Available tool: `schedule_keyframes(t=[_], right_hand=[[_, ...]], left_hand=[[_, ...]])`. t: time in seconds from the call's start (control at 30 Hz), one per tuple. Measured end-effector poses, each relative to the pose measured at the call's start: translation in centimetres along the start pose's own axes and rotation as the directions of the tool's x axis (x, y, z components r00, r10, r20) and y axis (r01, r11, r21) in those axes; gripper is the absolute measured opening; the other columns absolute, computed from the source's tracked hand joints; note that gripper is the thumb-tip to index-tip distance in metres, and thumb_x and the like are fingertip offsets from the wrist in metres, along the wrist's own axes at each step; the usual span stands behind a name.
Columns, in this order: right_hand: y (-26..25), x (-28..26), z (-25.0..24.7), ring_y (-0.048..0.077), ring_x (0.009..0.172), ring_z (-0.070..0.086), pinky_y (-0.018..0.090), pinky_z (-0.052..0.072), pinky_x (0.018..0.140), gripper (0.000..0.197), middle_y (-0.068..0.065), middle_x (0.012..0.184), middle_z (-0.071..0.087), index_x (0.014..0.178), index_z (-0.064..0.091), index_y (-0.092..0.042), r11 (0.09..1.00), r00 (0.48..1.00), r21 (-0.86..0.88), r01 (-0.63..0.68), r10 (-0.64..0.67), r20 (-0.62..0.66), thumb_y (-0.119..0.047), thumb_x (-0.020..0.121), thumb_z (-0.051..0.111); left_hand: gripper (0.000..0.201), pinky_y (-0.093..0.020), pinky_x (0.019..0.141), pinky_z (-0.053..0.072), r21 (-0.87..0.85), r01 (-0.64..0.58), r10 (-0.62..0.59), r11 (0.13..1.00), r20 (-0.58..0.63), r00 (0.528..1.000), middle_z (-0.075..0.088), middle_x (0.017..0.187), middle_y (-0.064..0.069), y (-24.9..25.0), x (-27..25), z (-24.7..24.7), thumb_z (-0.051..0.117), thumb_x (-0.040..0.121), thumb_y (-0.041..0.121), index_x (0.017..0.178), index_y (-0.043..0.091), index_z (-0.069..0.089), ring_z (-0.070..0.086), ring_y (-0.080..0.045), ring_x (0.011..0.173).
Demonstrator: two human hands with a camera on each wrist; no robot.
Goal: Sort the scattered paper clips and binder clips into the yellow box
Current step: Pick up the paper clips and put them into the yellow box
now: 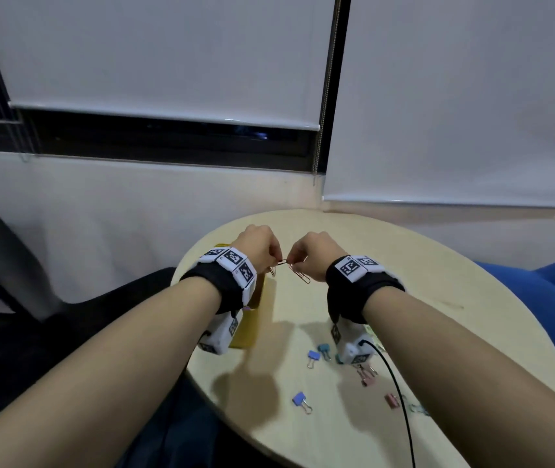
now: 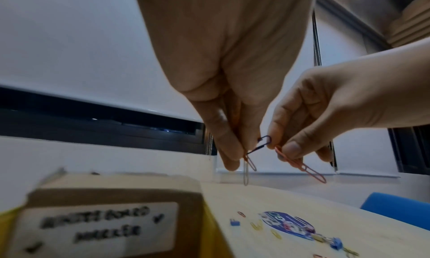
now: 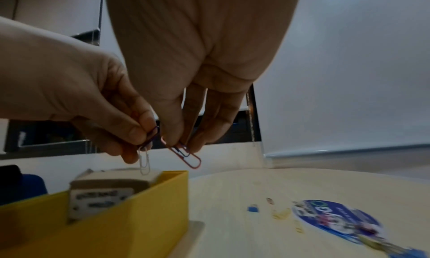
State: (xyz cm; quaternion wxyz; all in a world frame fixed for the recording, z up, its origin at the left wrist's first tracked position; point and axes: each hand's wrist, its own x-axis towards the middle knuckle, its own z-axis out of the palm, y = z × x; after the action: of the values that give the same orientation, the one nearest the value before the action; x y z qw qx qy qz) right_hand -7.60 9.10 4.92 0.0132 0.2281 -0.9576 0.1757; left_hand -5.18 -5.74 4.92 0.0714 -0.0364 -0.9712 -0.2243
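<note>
Both hands hover above the round table (image 1: pixel 438 298), fingertips almost meeting. My left hand (image 2: pixel 242 151) pinches a small bunch of paper clips: a dark blue one (image 2: pixel 260 145) sticks out toward the right hand and a silver one (image 2: pixel 245 173) dangles below. My right hand (image 2: pixel 286 151) pinches a red paper clip (image 2: pixel 300 164), which hangs down slantwise with a smaller blue clip (image 3: pixel 184 152) caught in it. The yellow box (image 3: pixel 139 206) stands just under the left hand, holding a labelled cardboard carton (image 3: pixel 104 194). In the head view my left wrist covers most of the yellow box (image 1: pixel 256 298).
Loose binder clips lie near the table's front: blue (image 1: pixel 312 358), teal (image 1: pixel 324 350), another blue (image 1: pixel 301 401), pink (image 1: pixel 367 378). Yellow paper clips (image 2: pixel 256 226) lie beside a round printed sticker (image 2: pixel 288 223). A black cable (image 1: pixel 401 400) trails from my right wrist. A blue chair (image 1: pixel 539 288) stands right.
</note>
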Motion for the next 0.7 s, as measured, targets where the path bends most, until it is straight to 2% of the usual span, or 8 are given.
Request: schedule_keyframes(t=[0.07,0.13,0.33,0.47,0.6,0.7], right_hand=[[-1.7,0.6,0.3,0.021,0.089,0.066,0.035,0.055,0.085,0.014,0.003,0.093,0.073,0.091,0.076,-0.020,0.999,0.999,0.024,0.031,-0.030,-0.013,-0.014,0.082,0.067],[-3.4,1.1,0.8,0.021,0.091,0.066,0.033,0.054,0.086,0.015,0.004,0.095,0.073,0.094,0.075,-0.017,0.997,0.998,0.035,0.067,-0.067,-0.011,-0.012,0.082,0.068],[-6.6,2.4,2.7,0.021,0.091,0.068,0.034,0.056,0.085,0.024,0.006,0.096,0.073,0.104,0.071,-0.012,0.989,0.993,0.096,0.115,-0.117,0.011,-0.008,0.081,0.068],[-6.9,3.1,3.8,0.021,0.099,0.066,0.037,0.054,0.091,0.030,0.004,0.106,0.071,0.114,0.068,-0.017,0.992,0.992,0.033,0.118,-0.120,0.048,-0.011,0.085,0.066],[-5.8,3.1,3.7,0.020,0.097,0.065,0.037,0.055,0.090,0.027,0.000,0.106,0.070,0.109,0.070,-0.022,0.996,0.995,-0.004,0.085,-0.085,0.055,-0.011,0.085,0.064],[-4.2,2.5,2.9,0.020,0.095,0.065,0.036,0.055,0.087,0.024,-0.001,0.102,0.070,0.103,0.072,-0.025,0.998,0.998,-0.023,0.055,-0.055,0.030,-0.011,0.086,0.060]], left_hand=[[0.015,-0.028,0.076,0.055,0.031,0.019,-0.019,0.999,-0.006,1.000,0.071,0.091,-0.007,-1.4,-0.5,-1.3,0.067,0.082,0.005,0.086,0.016,0.077,0.069,-0.025,0.083],[0.015,-0.028,0.075,0.054,0.056,0.037,-0.037,0.998,-0.006,0.999,0.073,0.089,-0.007,-2.5,-1.1,-2.4,0.066,0.084,0.004,0.088,0.013,0.077,0.068,-0.023,0.084],[0.017,-0.030,0.082,0.054,0.116,0.082,-0.082,0.990,-0.006,0.997,0.073,0.096,-0.007,-5.7,-2.4,-3.8,0.066,0.084,0.005,0.097,0.012,0.076,0.067,-0.024,0.093],[0.026,-0.029,0.087,0.053,0.121,0.088,-0.094,0.989,0.050,0.994,0.071,0.108,-0.004,-6.9,-2.9,-3.6,0.070,0.083,0.008,0.109,0.012,0.072,0.066,-0.020,0.100],[0.017,-0.026,0.080,0.052,0.134,0.067,-0.071,0.989,0.030,0.997,0.071,0.102,-0.002,-6.7,-2.4,-3.1,0.070,0.085,0.016,0.101,0.016,0.074,0.065,-0.018,0.092],[0.010,-0.035,0.082,0.057,0.130,0.034,-0.040,0.991,0.043,0.998,0.072,0.094,-0.001,-5.2,-1.7,-2.3,0.068,0.085,0.019,0.092,0.019,0.076,0.065,-0.019,0.086]])
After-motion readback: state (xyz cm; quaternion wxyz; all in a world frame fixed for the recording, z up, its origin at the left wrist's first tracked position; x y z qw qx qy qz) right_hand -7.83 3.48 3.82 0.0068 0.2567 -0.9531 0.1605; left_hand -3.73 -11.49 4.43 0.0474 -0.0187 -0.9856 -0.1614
